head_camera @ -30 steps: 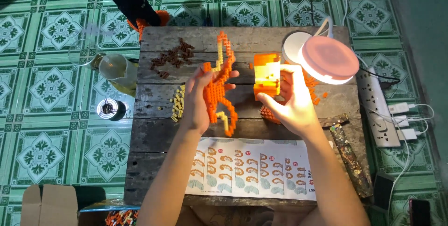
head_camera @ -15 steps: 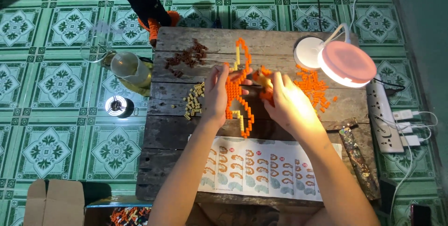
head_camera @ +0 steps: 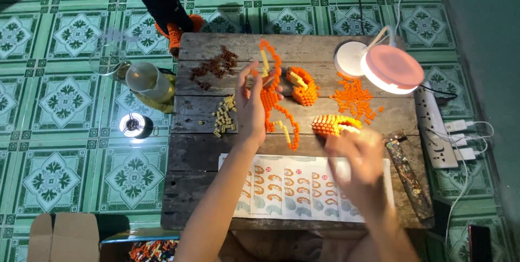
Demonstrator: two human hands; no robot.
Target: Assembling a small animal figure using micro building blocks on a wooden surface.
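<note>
- My left hand is bare: no glove, ring or watch that I can see
- My left forearm is bare too, with no sleeve from the wrist down to the bottom edge of the view
- My right hand is also bare, though it shows blurred, so small details on the fingers cannot be told
- My right forearm carries no sleeve, band or bracelet
- Both my arms enter from the bottom edge, and no clothing shows on them

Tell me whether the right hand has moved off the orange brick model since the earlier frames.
Yes. The right hand has pulled back toward the person, off the orange brick model, and is now over the top edge of the instruction sheet, while the left hand stays on the model.
</note>
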